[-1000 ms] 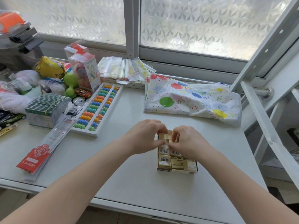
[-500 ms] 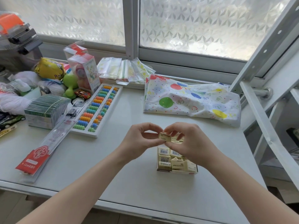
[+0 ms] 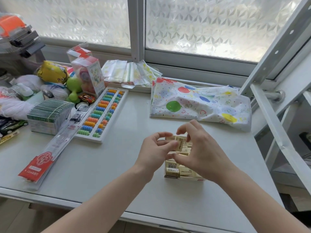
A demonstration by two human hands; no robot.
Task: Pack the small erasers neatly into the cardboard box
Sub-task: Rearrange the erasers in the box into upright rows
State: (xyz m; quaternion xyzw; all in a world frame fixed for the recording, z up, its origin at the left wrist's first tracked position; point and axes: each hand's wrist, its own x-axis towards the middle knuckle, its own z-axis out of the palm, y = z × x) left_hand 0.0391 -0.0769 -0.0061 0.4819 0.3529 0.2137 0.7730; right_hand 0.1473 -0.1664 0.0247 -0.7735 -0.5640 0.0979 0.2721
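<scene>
Together above cardboard box (image 3: 185, 178), left hand (image 3: 155, 151) grip pinching eraser (image 3: 179, 143), right hand (image 3: 202, 148) fingers loosely spread

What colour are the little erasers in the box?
Pale cream-yellow erasers, some with barcode labels; the head view shows them.

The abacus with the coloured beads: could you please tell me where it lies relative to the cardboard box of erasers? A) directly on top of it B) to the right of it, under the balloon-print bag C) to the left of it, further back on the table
C: the abacus lies on the table left of the cardboard box and further back, towards the window.
</scene>
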